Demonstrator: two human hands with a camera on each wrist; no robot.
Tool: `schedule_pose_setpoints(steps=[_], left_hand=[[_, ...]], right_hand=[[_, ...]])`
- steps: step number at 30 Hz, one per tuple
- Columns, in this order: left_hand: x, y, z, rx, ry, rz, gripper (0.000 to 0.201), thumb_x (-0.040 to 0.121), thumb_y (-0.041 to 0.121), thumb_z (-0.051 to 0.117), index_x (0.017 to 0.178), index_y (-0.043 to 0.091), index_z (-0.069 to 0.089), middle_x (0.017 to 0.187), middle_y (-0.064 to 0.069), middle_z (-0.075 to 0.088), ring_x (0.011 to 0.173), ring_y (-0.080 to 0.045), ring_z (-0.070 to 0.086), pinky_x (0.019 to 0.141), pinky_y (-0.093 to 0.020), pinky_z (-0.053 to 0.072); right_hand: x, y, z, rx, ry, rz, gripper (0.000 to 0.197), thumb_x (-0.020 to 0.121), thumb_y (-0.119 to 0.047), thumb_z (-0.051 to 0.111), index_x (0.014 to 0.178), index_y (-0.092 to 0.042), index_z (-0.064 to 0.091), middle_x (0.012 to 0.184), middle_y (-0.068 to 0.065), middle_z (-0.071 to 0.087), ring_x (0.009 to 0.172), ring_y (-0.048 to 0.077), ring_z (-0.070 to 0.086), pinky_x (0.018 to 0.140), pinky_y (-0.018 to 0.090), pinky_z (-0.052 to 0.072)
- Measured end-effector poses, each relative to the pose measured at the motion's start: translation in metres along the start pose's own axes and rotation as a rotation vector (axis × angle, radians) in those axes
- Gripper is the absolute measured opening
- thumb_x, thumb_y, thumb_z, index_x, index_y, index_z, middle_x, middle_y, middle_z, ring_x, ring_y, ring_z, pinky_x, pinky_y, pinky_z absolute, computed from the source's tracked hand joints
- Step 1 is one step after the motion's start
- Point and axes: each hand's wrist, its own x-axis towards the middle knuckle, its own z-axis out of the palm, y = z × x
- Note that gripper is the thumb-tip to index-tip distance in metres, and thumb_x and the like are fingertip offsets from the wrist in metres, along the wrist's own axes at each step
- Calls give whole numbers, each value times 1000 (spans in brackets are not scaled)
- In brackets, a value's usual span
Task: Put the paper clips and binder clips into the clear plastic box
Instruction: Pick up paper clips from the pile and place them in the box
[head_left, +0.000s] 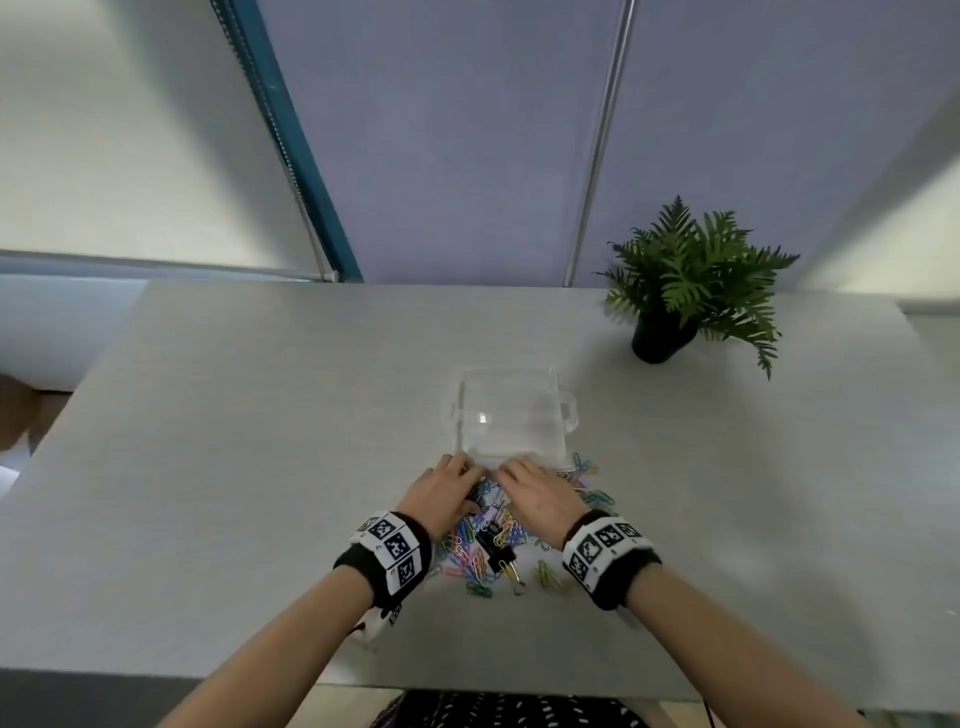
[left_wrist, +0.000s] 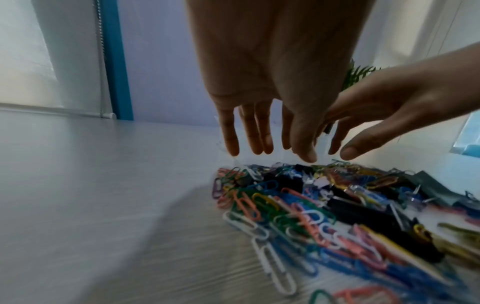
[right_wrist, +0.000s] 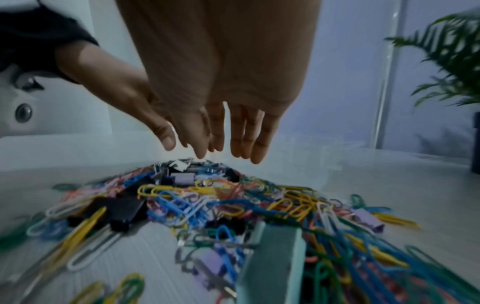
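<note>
Paper clips (head_left: 480, 556) and binder clips (head_left: 493, 545) heaped on the desk (head_left: 234, 441), directly under and just behind both hands. Clear plastic box (head_left: 511, 415) just beyond the fingertips, open side up, long axis running away from the body, near wall touching the heap's far edge. Left hand (head_left: 441, 493) and right hand (head_left: 537, 493) side by side, equally near the box — fingers straight and spread, palms down, gripping nothing, hovering over the pile's far end. Likely next: scoop or push forward into the box. No brand or legible writing anywhere — only square coded markers on the wristbands (head_left: 395, 545).
</note>
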Motion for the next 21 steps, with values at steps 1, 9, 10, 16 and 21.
schedule_pose_setpoints(steps=[1,9,10,16,21], left_hand=[[0,-3,-1,8,-14,-6,49,87,28,57,132,20,40,130,-4,44,117,-18,44,100,-31,42],[-9,-25,10,7,-131,-25,66,78,24,69,136,25,36,132,-4,36,121,-19,38,93,-34,49],[-9,-24,12,-15,-110,-40,65,78,20,69,135,24,37,131,-4,37,120,-20,39,92,-34,50],[-2,-25,17,-370,21,-246,63,77,0,65,132,9,36,127,-9,46,109,-19,52,95,-23,41],[-7,-32,13,-610,149,-357,45,76,0,68,116,10,51,112,-2,49,95,-14,53,83,-16,50]], right_hand=[[4,-1,3,-29,-21,-10,43,87,-8,49,128,-7,40,125,11,46,116,26,41,94,38,43],[6,2,17,-74,-50,-13,55,81,-13,60,131,-15,37,123,12,44,115,28,41,92,40,44],[7,3,18,-52,-41,-7,53,80,-12,62,128,-14,39,120,12,46,111,27,43,89,40,46],[9,11,21,210,-19,121,29,79,-6,63,105,-11,49,106,7,54,97,22,51,80,35,48],[3,19,16,526,54,253,25,80,0,61,101,-9,52,78,3,55,74,22,57,61,18,43]])
